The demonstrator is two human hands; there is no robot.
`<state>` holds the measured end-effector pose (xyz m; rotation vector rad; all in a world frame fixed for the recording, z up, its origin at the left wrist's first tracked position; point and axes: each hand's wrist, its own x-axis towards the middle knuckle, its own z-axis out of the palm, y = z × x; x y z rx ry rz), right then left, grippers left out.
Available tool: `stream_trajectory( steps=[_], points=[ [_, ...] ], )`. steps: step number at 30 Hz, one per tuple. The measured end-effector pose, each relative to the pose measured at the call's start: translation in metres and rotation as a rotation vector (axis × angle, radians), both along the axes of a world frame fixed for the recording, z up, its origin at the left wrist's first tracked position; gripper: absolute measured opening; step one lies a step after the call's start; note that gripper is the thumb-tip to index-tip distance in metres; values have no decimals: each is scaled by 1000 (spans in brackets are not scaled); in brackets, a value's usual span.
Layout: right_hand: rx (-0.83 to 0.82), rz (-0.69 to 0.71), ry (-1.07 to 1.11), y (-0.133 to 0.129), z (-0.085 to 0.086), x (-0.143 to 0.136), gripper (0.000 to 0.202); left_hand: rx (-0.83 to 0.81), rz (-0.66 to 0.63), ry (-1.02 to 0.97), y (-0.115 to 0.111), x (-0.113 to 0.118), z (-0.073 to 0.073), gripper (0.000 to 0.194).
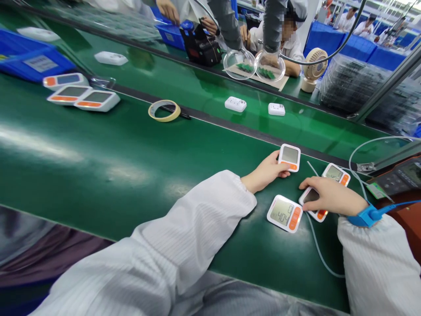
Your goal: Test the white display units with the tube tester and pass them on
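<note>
My left hand (pixel 268 172) is closed on the lower left edge of a white digital monitor (pixel 290 155) with a blank grey screen and orange buttons. My right hand (pixel 329 196) reaches across a second white monitor (pixel 311 196) with a dark screen, thumb and fingers around it; the hand hides part of it. Just left of that, a third monitor (pixel 285 213) lies face up, its screen lit with digits. Beyond the right hand is another lit monitor (pixel 334 174). A blue wrist strap (pixel 365 217) circles my right wrist.
Thin pale tubing (pixel 317 245) loops around the right side, near an orange-and-black instrument (pixel 399 177). A tape roll (pixel 164 110) lies at the bench's back edge. Farther left are several monitors (pixel 82 94) and a blue bin (pixel 33 57). White units (pixel 235 104) sit on the green belt; co-workers sit opposite.
</note>
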<state>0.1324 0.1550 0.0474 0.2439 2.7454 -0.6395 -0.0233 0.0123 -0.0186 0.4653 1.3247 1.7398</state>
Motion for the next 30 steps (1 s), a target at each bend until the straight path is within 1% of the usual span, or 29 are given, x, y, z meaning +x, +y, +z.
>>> stream_trajectory(
  steps=[1,3,5,8,10,12,14,16,17,18,20,22,23,25,27,28,30],
  points=[
    [27,20,-17,-1,0,0,42,-3,-17,-20,0,-1,0,43],
    [24,23,-44,-1,0,0,44,-2,-55,-30,0,-3,0,46],
    [2,9,-62,1,1,0,42,-31,-77,29,-1,-4,0,53],
    [18,11,-63,4,6,1,27,-159,-69,245,-4,-5,0,62],
    [36,-6,-44,6,11,3,20,-243,-64,428,-6,-6,1,60],
    [32,-70,23,7,15,4,23,-302,-61,606,-8,-8,1,54],
    [15,-179,149,7,17,4,31,-314,-18,743,-10,-9,1,42],
    [-25,-300,284,4,15,1,35,-217,6,772,-11,-6,1,31],
    [-59,-355,338,3,13,0,36,-129,-18,730,-11,-4,2,29],
    [-102,-399,378,1,10,-2,37,-38,-74,655,-12,-1,2,30],
    [-198,-454,416,-3,4,-7,38,83,-236,454,-12,6,3,41],
    [-277,-472,438,-7,-1,-10,43,101,-364,278,-12,10,4,55],
    [-319,-473,454,-9,-2,-12,47,97,-400,213,-12,11,5,58],
    [-424,-477,490,-10,-2,-13,58,117,-429,100,-12,9,6,54],
    [-507,-462,490,-8,0,-12,63,166,-423,-15,-11,6,6,50],
    [-521,-441,470,-7,1,-12,60,188,-412,-68,-11,4,6,50],
    [-480,-360,417,-3,4,-11,47,212,-395,-141,-12,1,6,50]
  ],
)
